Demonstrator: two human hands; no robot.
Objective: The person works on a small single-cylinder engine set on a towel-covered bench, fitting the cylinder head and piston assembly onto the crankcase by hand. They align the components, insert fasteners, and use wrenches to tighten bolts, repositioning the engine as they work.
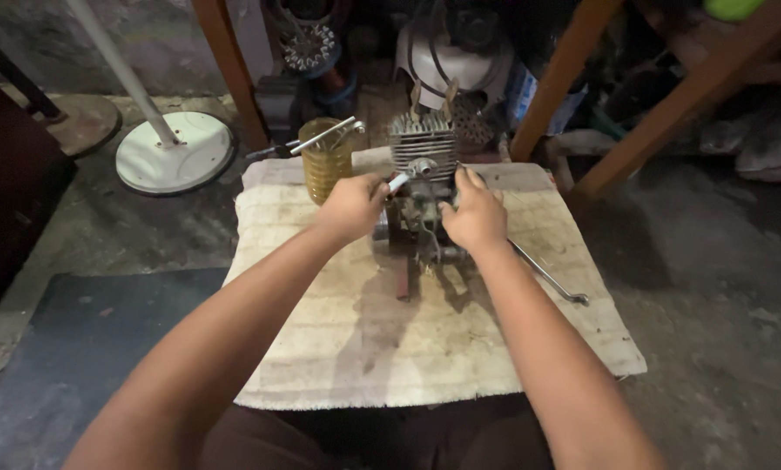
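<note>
Beige cloth (425,348) covers the low counter, worn and stained, with the other things lying on it. Near its far edge, at the middle, stands a small engine (422,187) with grey metal cooling fins on top. Toward the right edge lies a long thin metal wrench (547,274), well apart from the engine. At the far left corner stands a yellow ribbed jar (325,161) with tools sticking out. The right hand (473,213) presses on the engine's right side, fingers curled against it. The left hand (353,206) is clenched around a short silvery tool (398,181) touching the engine's left side.
</note>
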